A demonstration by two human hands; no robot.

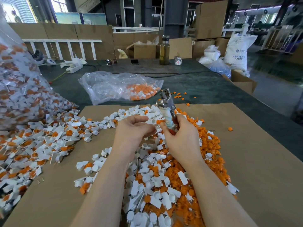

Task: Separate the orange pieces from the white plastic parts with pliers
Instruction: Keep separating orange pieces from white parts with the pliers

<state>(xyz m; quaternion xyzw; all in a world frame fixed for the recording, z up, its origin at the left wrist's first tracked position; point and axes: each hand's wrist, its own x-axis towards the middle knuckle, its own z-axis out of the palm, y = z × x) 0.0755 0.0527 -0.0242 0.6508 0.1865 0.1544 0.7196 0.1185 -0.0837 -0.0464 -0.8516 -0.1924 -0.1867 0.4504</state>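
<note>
Metal pliers [168,104] stand upright, gripped by the right hand [179,136]; just beside it, the left hand [132,130] hangs loosely curled, empty.

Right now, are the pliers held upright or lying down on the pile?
Upright, tilted slightly. The right hand grips the pliers by the handles, with the metal head pointing up above the pile of white parts.

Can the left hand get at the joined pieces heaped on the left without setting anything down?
Probably yes. The left hand looks empty, fingers loosely curled, and nothing lies between it and the joined pieces. Only the right hand holds the pliers.
</note>
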